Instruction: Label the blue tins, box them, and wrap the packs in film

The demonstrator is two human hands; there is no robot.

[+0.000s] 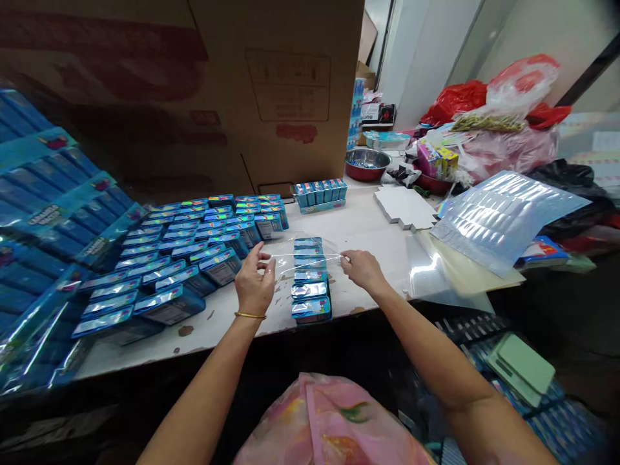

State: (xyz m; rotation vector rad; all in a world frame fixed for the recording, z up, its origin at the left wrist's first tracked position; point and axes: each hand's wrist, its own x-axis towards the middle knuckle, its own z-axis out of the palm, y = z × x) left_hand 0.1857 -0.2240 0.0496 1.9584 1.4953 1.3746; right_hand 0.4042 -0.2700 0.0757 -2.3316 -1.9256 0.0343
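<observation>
A clear plastic film or bag [283, 259] is stretched between my two hands, over the far part of a row of blue packets [310, 289]. My left hand [256, 279], with a gold bracelet at the wrist, pinches its left edge to the left of the row. On the right side, my right hand [361, 268] has fingers closed on the other edge. The row runs from the table's front edge away from me. Many more blue packets [169, 242] stand in rows to the left of my left hand.
A large cardboard box [217, 84] rises behind the table [358, 226]. Wrapped blue packs [53, 187] are stacked at left. A filled blue tray [320, 196], white card pieces [405, 208], plastic sheets [498, 219] and a metal bowl [367, 163] lie farther back or right.
</observation>
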